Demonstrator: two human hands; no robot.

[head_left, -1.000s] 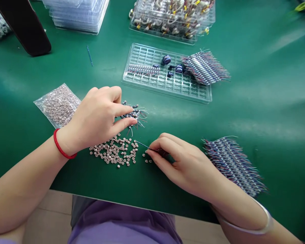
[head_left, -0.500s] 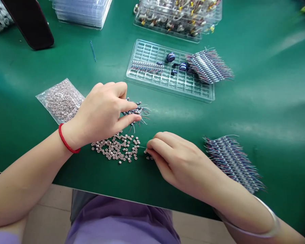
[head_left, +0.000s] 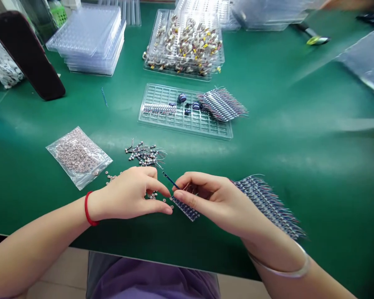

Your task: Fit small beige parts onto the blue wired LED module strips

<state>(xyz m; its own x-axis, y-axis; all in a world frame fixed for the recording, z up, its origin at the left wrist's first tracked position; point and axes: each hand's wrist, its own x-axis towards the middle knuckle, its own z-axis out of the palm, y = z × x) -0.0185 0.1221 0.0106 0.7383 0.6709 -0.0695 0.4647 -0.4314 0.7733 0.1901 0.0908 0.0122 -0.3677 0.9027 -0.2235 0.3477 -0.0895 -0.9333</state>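
While the slim blue strip is pinched in the grip of the right hand, jutting out past the fingertips, a dotted board slants out below the thumb. Just beside, the left hand has its grip parted near pale discs, with wired parts beyond on the bench.

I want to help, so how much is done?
The wired rows at right and on the tray look done. The right hand holds a blue strip; the left hand is open. Loose wired bits and loose beads seem left.
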